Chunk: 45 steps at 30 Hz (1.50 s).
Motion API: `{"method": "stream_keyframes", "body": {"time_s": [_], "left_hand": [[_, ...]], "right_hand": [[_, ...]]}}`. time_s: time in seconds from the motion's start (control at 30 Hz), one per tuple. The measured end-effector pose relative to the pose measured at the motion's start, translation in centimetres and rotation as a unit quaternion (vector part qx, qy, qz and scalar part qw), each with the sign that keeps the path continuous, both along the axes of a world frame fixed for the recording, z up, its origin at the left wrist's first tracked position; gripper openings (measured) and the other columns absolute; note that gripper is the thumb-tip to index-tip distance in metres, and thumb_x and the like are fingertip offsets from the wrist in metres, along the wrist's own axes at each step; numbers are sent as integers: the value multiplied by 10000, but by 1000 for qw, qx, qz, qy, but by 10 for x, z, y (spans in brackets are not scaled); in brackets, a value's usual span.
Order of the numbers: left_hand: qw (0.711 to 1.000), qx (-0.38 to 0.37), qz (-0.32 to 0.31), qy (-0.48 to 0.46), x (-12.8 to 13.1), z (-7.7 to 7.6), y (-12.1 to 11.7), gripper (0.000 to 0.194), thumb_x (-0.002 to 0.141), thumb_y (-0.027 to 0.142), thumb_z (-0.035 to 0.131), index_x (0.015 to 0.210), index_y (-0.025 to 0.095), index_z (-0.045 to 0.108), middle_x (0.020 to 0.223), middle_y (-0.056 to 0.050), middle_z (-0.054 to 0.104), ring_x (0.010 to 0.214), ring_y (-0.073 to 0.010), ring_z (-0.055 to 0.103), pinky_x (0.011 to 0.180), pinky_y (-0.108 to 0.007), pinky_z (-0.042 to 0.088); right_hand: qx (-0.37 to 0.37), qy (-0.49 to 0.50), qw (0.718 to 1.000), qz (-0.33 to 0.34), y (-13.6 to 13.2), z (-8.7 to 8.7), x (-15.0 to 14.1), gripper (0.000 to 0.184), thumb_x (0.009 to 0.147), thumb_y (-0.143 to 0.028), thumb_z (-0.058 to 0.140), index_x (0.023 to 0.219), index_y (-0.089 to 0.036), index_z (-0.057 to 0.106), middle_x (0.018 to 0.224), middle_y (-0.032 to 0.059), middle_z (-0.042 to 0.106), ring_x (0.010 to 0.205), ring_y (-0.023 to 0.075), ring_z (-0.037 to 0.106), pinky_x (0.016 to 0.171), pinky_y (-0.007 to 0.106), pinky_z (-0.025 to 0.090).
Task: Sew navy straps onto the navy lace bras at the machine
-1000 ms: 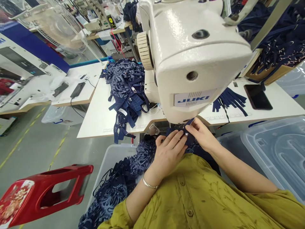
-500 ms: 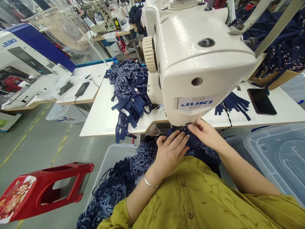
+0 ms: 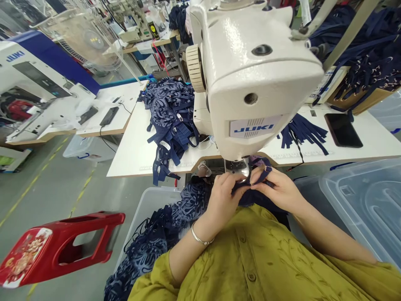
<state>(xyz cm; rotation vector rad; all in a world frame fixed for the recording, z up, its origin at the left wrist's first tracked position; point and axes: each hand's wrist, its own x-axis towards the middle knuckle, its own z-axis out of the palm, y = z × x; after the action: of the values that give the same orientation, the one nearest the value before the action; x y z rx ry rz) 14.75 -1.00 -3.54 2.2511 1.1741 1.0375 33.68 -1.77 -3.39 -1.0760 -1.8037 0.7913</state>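
A white sewing machine (image 3: pixel 263 96) stands before me, its metal presser area (image 3: pixel 237 168) showing just beyond my fingers. My left hand (image 3: pixel 226 193) pinches the edge of a dark navy garment piece, with thumb and fingers closed. From the right, my right hand (image 3: pixel 275 190) grips a navy strap (image 3: pixel 262 175) that loops up over its fingers and carries a small metal ring or slider. Both hands meet close in front of the needle area. The rest of the garment hangs toward my lap and is mostly hidden.
Patterned navy garments (image 3: pixel 169 104) are heaped on the white table (image 3: pixel 128 154) left of the machine. Cut navy strips (image 3: pixel 303 131) and a phone (image 3: pixel 343 130) lie to the right. A garment-filled plastic bin (image 3: pixel 145 198), a lidded bin (image 3: pixel 366 196) and a red stool (image 3: pixel 69 242) stand below.
Both hands have gone from pressing the fabric flat under the machine to pinching it nearer my body. The strap loop has come up over my right hand, and the presser area is now uncovered.
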Motion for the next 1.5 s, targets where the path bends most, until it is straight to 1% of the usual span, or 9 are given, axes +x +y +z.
{"method": "stream_keyframes", "body": {"time_s": [0.27,0.43,0.6,0.87,1.0,1.1,1.17,1.33,1.5], "left_hand": [[999,19,28,-10,0,2,-10,102,913,199,578,962,222,665,804,-9,643,776,-151,596,732,-289,467],[999,33,24,1,2,2,-10,86,916,208,578,948,209,658,814,-9,654,780,-145,602,712,-278,457],[999,30,24,3,2,-2,-10,81,920,194,560,926,200,641,821,-12,670,795,-151,611,715,-283,467],[999,25,20,6,3,-4,-9,87,924,211,562,936,202,648,819,-11,677,787,-150,616,715,-284,461],[999,7,15,34,3,-1,-11,107,926,250,570,892,207,663,780,-6,668,746,-151,612,686,-294,436],[997,-27,-1,72,-1,2,-12,95,919,258,583,883,213,659,795,2,673,761,-157,615,690,-298,430],[994,-37,19,97,-4,3,-11,89,914,277,590,896,212,649,806,-2,667,760,-165,609,683,-300,438],[972,140,140,126,-12,-3,-4,201,885,268,633,1075,200,639,1024,-95,662,942,-234,610,828,-375,448],[949,273,-4,157,-15,-20,-6,272,910,194,595,1181,168,605,1109,-76,707,1076,-203,624,940,-349,398]], "right_hand": [[123,58,991,-3,-7,-20,-7,174,822,-109,675,892,-269,666,853,0,651,834,166,633,769,303,521],[119,77,990,-18,-12,-27,-8,260,818,-80,662,945,-306,689,1003,16,660,876,174,657,755,320,544],[112,87,990,-9,-13,-30,-8,278,811,-85,653,982,-302,678,959,30,728,907,225,682,786,403,557],[142,96,985,-9,-13,-31,-12,400,784,4,633,1041,-302,637,960,30,722,904,210,676,792,391,542],[92,110,989,-42,-11,-25,-17,214,824,-83,634,926,-269,606,867,16,684,843,191,660,764,355,529],[-34,70,995,-62,-8,-17,-18,25,881,-223,604,887,-243,590,865,23,669,805,185,649,712,322,525],[-110,32,991,-64,-4,-12,-20,69,908,-301,569,901,-235,589,857,22,664,753,178,635,671,310,514],[-93,-62,989,-96,12,-11,-28,102,921,-316,520,922,-228,571,824,38,620,769,212,584,695,353,477],[-74,-47,990,-111,20,-18,-33,71,908,-284,500,924,-226,537,900,60,569,836,223,547,753,382,465]]}}
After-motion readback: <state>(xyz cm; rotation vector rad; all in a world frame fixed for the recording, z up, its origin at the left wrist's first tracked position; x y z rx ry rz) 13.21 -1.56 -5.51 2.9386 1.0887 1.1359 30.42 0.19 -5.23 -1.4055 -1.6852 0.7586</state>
